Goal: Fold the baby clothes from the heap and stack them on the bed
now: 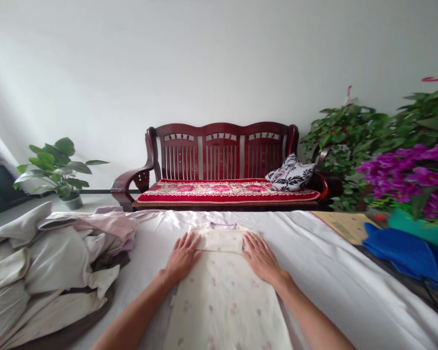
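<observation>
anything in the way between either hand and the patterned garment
Nothing visible: the left hand and right hand both lie directly on the garment, near its folded edge. The clothes pile is off to the left, apart from it.

The garment [229, 291] is cream with pink and grey motifs and lilac neckline trim [223, 226]. The sheet [314, 272] beneath the garment is white; the cloth [401, 250] right of it, blue.
</observation>
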Demonstrator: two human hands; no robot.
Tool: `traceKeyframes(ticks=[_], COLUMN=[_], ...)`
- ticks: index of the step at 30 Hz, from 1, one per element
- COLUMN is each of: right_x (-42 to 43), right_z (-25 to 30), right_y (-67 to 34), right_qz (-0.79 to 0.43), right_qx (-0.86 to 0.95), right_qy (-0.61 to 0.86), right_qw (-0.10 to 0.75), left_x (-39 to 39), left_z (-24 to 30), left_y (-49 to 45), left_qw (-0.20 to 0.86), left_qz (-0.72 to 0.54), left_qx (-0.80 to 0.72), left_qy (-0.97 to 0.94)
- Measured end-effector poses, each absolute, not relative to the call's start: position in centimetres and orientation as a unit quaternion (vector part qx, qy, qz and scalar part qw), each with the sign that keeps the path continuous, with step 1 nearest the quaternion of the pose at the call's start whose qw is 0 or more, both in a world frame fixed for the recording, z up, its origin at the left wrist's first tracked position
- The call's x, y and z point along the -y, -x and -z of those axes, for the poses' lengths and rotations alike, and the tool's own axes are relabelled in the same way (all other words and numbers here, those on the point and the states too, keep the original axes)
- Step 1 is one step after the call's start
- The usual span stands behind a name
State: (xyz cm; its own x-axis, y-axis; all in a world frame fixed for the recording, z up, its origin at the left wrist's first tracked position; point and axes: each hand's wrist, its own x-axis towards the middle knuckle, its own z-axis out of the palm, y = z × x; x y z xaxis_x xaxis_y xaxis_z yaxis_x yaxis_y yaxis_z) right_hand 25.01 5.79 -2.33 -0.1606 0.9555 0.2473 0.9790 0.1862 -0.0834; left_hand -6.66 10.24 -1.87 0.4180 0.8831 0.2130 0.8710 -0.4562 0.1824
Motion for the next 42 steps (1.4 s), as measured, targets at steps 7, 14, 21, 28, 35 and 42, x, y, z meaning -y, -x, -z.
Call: traceKeyframes(ticks=[7, 14, 21, 28, 35, 42], right_x=[-1.8, 0.5, 2.1, 2.7, 2.6, 3.0], right_z=[2.2, 2.0, 0.0, -1.7, -1.8, -2.1], right_y=[-28.1, -30.6, -30.8, -29.5, -29.1, -28.6], right_qz=[0.010, -0.111, -0.223, -0.250, -0.312, -0.348], right_qx=[0.740, 0.737, 0.741, 0.734, 0.739, 0.724], right_qy=[0.641, 0.595, 0.549, 0.544, 0.539, 0.542], right_qw=[0.204, 0.302, 0.317, 0.319, 0.256, 0.245], left_x=[-6.9, -3.5, -2.9, -2.6, -2.4, -2.3], left_z=[2.5, 2.4, 1.7, 0.9, 0.8, 0.7], left_y=[11.3, 14.0, 16.1, 15.7, 15.4, 14.8], left_qw=[0.011, 0.146, 0.233, 0.238, 0.230, 0.211], left_qz=[-0.227, -0.243, -0.186, -0.147, -0.169, -0.189], left_qx=[-0.487, -0.399, -0.380, -0.396, -0.397, -0.395], left_qy=[-0.843, -0.872, -0.876, -0.875, -0.872, -0.874])
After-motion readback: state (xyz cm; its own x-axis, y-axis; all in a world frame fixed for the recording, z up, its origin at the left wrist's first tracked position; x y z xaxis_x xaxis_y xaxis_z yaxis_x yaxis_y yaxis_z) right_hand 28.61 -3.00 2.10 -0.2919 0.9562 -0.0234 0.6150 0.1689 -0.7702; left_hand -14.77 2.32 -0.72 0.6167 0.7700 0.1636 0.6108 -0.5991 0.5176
